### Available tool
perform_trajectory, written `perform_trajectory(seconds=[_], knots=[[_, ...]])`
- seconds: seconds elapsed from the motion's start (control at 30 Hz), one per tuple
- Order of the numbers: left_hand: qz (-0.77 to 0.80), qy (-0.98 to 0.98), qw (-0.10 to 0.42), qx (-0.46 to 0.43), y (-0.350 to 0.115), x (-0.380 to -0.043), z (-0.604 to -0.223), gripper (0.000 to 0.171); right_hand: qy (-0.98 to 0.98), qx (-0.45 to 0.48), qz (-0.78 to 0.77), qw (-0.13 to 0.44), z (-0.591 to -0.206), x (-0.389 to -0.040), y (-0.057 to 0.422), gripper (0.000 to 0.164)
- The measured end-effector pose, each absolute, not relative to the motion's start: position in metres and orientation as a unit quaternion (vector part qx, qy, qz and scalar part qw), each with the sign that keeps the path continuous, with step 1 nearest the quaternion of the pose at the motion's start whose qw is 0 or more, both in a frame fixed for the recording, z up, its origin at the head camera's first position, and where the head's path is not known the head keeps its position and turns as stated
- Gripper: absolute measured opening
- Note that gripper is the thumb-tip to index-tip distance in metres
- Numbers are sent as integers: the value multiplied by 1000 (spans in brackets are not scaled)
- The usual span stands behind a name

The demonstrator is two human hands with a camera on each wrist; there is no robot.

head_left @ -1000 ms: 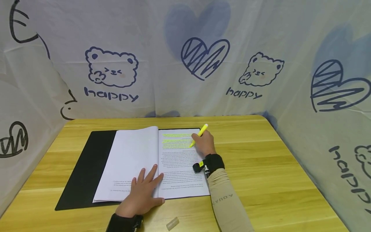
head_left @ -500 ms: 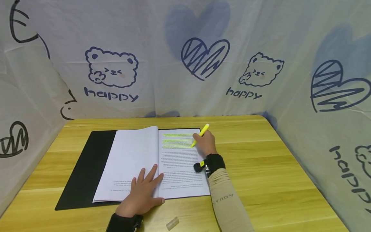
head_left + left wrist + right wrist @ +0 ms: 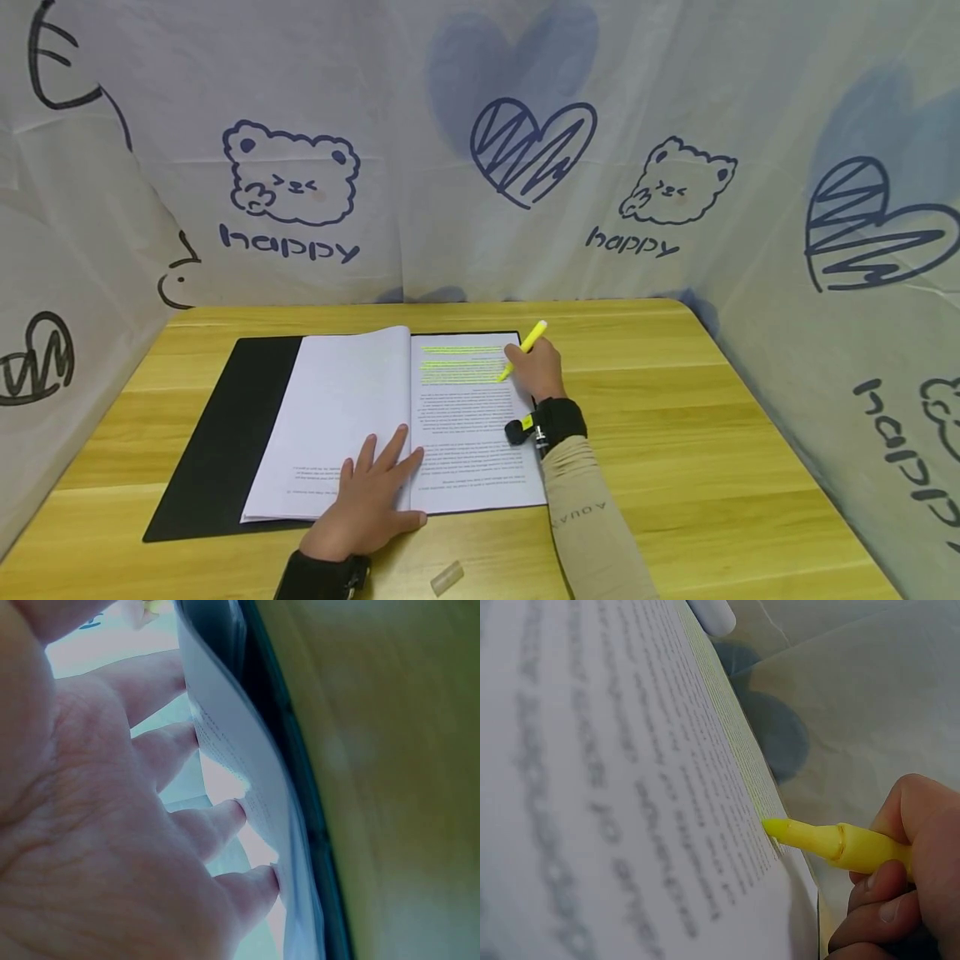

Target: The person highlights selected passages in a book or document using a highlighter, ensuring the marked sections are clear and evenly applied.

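Note:
A yellow highlighter (image 3: 533, 336) is pinched between the thumb and fingers of my right hand (image 3: 537, 369). Its tip meets the printed right page (image 3: 465, 425) near the right end of a line, as the right wrist view (image 3: 776, 828) of the highlighter tip also shows. Yellow strokes cover several lines at the top of that page. My left hand (image 3: 367, 504) rests with spread fingers across the lower middle of the open document, over the fold. In the left wrist view, its fingertips (image 3: 264, 881) press on the paper. The left page (image 3: 345, 400) is mostly blank, with a few lines at its bottom.
A black folder cover (image 3: 217, 433) lies under the pages and extends to the left. The clear highlighter cap (image 3: 447, 577) lies near the table's front edge. The wooden table (image 3: 660, 417) stretches to the right. A printed cloth (image 3: 420, 208) hangs behind and at both sides.
My right hand has slid slightly rightward with the highlighter, its tip following along the line. The left hand has stayed in place.

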State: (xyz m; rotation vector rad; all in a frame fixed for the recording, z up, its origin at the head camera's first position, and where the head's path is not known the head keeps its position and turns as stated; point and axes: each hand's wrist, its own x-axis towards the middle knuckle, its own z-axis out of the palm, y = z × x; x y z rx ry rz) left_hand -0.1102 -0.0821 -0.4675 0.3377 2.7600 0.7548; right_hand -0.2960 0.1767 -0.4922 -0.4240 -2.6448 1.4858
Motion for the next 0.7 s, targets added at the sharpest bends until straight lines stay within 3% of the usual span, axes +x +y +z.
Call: perform_trajectory(seconds=[0.17, 0.3, 0.43, 0.6, 0.7], knots=[[263, 949, 129, 117, -82, -110, -467, 83, -828, -145, 538, 61, -497, -295, 184, 30], [263, 949, 129, 117, -82, -110, -467, 83, -748, -145, 638, 110, -500, -294, 191, 27], [262, 949, 132, 115, -82, -110, -467, 83, -652, -96, 739, 144, -497, -293, 193, 20], [262, 949, 131, 115, -82, -110, -467, 83, -569, -15, 810, 144, -489, -293, 185, 18], [261, 950, 132, 114, -82, -110, -467, 83, -551, 17, 827, 112, -486, -293, 176, 23]])
